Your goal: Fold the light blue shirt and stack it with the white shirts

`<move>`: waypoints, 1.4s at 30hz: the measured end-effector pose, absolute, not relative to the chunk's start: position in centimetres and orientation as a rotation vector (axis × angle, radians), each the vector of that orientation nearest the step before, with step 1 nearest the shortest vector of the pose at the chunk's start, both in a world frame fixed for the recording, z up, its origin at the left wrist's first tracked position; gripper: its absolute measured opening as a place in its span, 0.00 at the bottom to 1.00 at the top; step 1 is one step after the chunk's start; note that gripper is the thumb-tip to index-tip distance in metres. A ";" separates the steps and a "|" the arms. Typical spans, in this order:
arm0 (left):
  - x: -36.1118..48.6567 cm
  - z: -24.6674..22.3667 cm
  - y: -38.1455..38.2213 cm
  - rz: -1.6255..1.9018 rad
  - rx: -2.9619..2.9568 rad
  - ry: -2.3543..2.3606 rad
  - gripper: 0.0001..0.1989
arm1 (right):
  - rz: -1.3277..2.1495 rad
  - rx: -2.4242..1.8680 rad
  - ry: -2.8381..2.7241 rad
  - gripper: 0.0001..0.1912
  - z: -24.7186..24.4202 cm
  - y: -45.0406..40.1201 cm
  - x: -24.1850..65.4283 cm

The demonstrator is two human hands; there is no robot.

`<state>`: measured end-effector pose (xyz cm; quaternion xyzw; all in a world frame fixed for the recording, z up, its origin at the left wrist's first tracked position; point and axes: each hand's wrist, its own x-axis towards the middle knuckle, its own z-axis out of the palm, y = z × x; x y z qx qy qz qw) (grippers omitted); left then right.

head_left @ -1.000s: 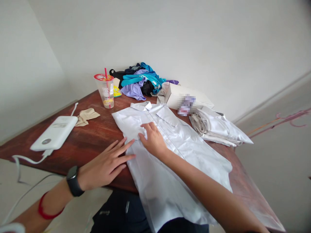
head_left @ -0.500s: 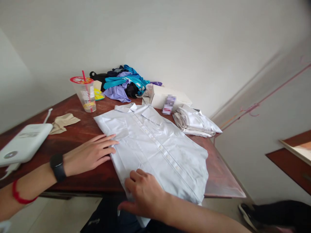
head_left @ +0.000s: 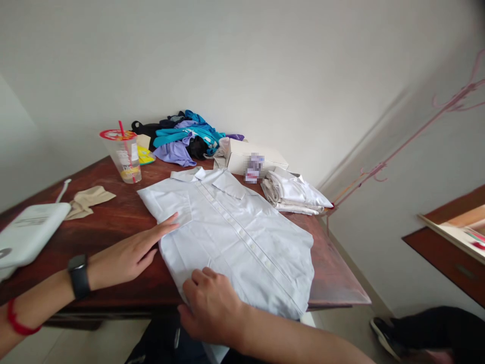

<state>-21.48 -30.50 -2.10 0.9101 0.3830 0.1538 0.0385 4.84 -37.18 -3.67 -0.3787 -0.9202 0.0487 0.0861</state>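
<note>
A white button-up shirt (head_left: 227, 227) lies front side up on the wooden table, its collar toward the wall and one short sleeve folded in over the front. My left hand (head_left: 132, 255) rests at the shirt's left edge, fingers stretched out, with the tips touching the cloth near the sleeve. Lower down, my right hand (head_left: 214, 303) is closed on the near left side of the shirt, its fingers curled over the cloth. A bit of white cloth hangs below that hand, past the table edge.
The table (head_left: 113, 227) also bears a plastic cup (head_left: 127, 159) with a straw, a white device (head_left: 34, 232), a beige cloth (head_left: 89, 199), a clothes pile (head_left: 178, 139), a white box (head_left: 257, 154) and folded white clothes (head_left: 293, 189). At right stand a pink rack (head_left: 409, 134) and a dark-clothed person's leg (head_left: 428, 328).
The view has shifted, moving the scene a little left and down. My left hand's fingers have come closer together at the shirt's edge. My right hand stays at the near left side, closed.
</note>
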 end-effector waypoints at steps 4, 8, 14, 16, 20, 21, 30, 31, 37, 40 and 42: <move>-22.1 -2.9 -29.9 0.470 2.757 1.203 0.40 | 0.160 -1.117 -2.748 0.11 -3.5 -37.2 5.1; -22.7 -3.6 -29.2 0.348 2.793 1.181 0.41 | 0.171 -1.061 -2.789 0.10 -3.4 -36.9 5.3; -22.4 -3.5 -29.2 0.173 2.822 1.186 0.33 | 0.170 -0.863 -2.880 0.11 -3.5 -36.2 5.7; -22.1 -3.5 -29.3 0.180 2.846 1.207 0.32 | 0.155 -0.794 -2.901 0.11 -3.2 -36.0 5.9; -21.0 -3.9 -30.3 0.270 2.897 1.242 0.38 | 0.216 -0.701 -2.940 0.12 -2.0 -35.3 6.3; -20.7 -4.1 -30.6 0.289 2.911 1.251 0.40 | 0.239 -0.686 -2.933 0.12 -1.6 -35.0 6.4; -18.5 -5.9 -32.0 0.360 2.990 1.272 0.39 | 0.310 -0.668 -2.759 0.08 0.2 -31.2 7.2; -18.5 -5.9 -31.9 0.359 2.992 1.274 0.39 | 0.300 -0.681 -2.744 0.08 0.0 -30.6 7.4; -19.2 -3.8 -31.3 0.200 2.889 1.228 0.37 | 0.331 -0.759 -2.597 0.07 -3.3 -27.8 8.1; -19.6 -2.0 -30.0 0.125 2.796 1.219 0.38 | 0.364 -0.775 -2.525 0.07 -4.4 -27.5 8.2; -19.5 -1.4 -28.6 0.158 2.731 1.299 0.39 | 0.350 -0.777 -2.521 0.07 -4.7 -27.6 8.2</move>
